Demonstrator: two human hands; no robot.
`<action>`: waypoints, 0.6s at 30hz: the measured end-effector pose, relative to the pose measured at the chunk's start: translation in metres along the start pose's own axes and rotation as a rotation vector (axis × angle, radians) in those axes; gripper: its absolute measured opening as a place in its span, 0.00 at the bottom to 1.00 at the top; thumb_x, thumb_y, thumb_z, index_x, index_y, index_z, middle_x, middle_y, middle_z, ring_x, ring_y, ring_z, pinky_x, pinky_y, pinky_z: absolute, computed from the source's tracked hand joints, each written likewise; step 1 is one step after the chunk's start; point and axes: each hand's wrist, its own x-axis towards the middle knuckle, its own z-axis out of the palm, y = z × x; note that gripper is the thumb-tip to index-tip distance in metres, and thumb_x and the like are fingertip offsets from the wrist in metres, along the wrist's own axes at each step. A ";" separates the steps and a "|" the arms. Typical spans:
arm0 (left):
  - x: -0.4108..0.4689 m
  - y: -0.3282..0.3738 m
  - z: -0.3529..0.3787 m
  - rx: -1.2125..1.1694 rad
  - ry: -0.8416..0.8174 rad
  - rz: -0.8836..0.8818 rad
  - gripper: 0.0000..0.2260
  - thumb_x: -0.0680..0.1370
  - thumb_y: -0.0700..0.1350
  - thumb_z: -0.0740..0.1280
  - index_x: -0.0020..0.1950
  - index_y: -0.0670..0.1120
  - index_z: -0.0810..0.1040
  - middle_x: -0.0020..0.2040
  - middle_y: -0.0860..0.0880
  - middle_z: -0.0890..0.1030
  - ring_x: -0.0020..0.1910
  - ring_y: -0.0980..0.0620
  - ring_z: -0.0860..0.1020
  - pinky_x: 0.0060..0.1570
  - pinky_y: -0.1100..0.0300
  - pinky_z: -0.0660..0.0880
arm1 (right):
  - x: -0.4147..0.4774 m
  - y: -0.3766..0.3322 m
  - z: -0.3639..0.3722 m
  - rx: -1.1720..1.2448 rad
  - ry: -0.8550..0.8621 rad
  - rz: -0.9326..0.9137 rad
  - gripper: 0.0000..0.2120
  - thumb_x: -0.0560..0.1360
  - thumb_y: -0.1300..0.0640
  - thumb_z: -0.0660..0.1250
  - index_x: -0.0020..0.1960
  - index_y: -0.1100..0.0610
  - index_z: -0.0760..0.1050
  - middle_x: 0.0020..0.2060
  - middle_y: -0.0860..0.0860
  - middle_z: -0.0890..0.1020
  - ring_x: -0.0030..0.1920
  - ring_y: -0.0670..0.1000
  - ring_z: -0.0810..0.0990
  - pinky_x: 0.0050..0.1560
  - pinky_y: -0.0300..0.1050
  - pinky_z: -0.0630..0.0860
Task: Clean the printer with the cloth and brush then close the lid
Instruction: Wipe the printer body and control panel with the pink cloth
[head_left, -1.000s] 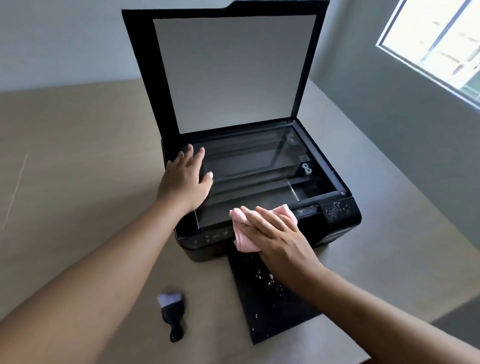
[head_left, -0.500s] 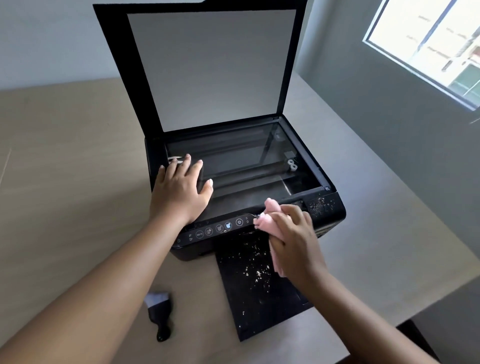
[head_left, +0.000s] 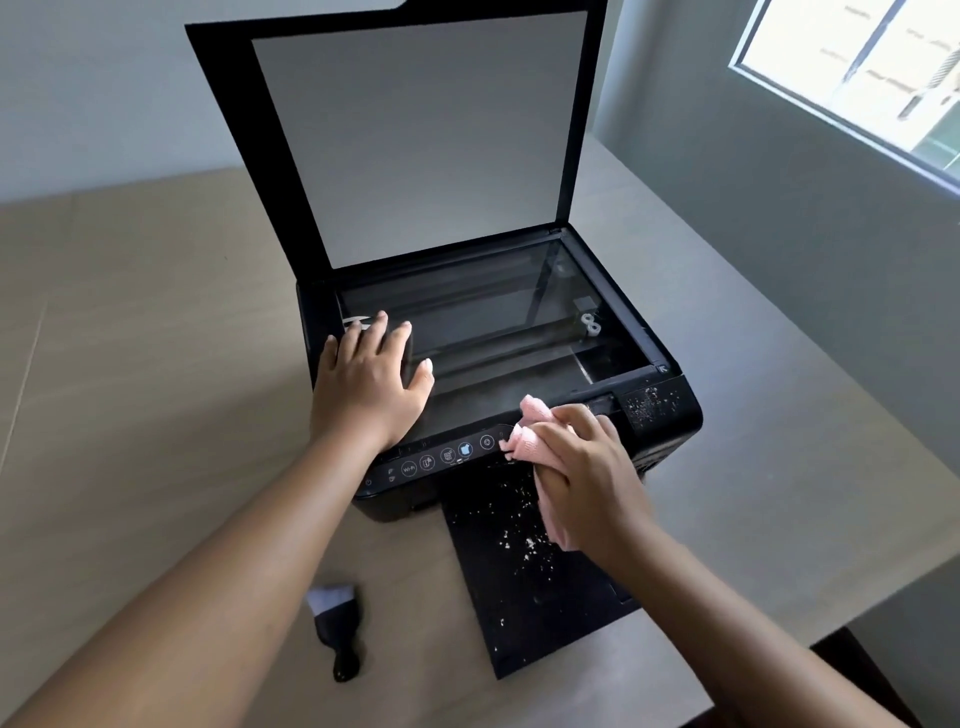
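A black printer (head_left: 670, 415) stands on the table with its scanner lid (head_left: 415, 130) raised upright. My left hand (head_left: 371, 382) lies flat on the left side of the scanner glass (head_left: 498, 322), fingers straight. My right hand (head_left: 587, 475) grips a pink cloth (head_left: 530, 431) against the front control panel (head_left: 431, 460), near its right end. White crumbs speckle the printer's front right corner and the black output tray (head_left: 519, 582). A small black brush (head_left: 340, 631) with pale bristles lies on the table at the front left of the tray.
The beige table (head_left: 130, 364) stretches to the left and right of the printer. Its right edge runs beside a grey wall (head_left: 779, 234) with a window (head_left: 857, 67). A dark object shows below the table at the bottom right corner.
My right hand has bunched the cloth and drawn it right along the front panel, uncovering the lit buttons. The left hand has stayed on the glass. The view has shifted slightly.
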 end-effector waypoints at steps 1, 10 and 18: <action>0.000 0.000 0.000 0.000 0.003 0.002 0.27 0.77 0.61 0.54 0.74 0.53 0.63 0.77 0.49 0.61 0.74 0.45 0.58 0.74 0.46 0.51 | 0.000 0.004 -0.004 0.034 -0.009 -0.023 0.17 0.70 0.58 0.65 0.56 0.43 0.71 0.51 0.45 0.77 0.47 0.54 0.74 0.49 0.49 0.75; 0.001 0.000 0.001 0.007 0.016 0.006 0.26 0.77 0.61 0.55 0.73 0.52 0.64 0.76 0.48 0.62 0.74 0.45 0.59 0.73 0.44 0.52 | 0.000 -0.005 0.005 -0.051 0.060 0.096 0.11 0.73 0.55 0.67 0.52 0.45 0.81 0.50 0.49 0.78 0.48 0.55 0.75 0.46 0.50 0.76; 0.002 0.000 0.001 0.010 0.033 0.013 0.26 0.77 0.61 0.55 0.73 0.52 0.65 0.75 0.48 0.64 0.73 0.45 0.60 0.72 0.44 0.54 | 0.006 0.014 -0.017 0.154 0.068 0.187 0.14 0.73 0.62 0.68 0.48 0.43 0.80 0.45 0.46 0.78 0.45 0.50 0.78 0.45 0.43 0.74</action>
